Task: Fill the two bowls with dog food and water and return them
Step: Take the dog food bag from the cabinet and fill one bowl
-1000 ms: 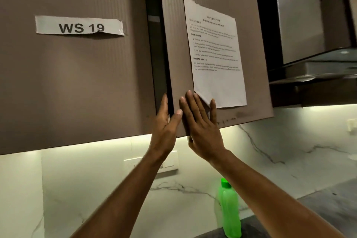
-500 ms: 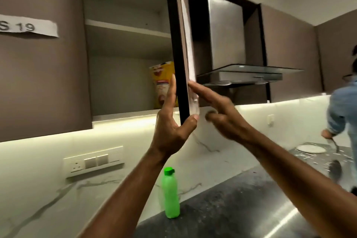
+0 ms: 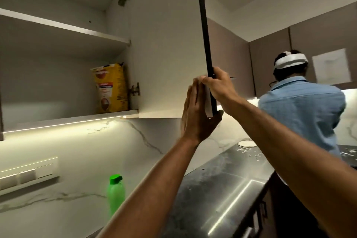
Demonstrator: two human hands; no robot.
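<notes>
Clasping door point(image 3: 166, 54), right fingers point(image 3: 205, 80) curled, left hand point(image 3: 195, 120) flat

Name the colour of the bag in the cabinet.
Mostly yellow; the bag shows in the head view.

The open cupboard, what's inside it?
A yellow dog food bag stands at the right end of the lower shelf. The upper shelf hides its own top from below.
</notes>
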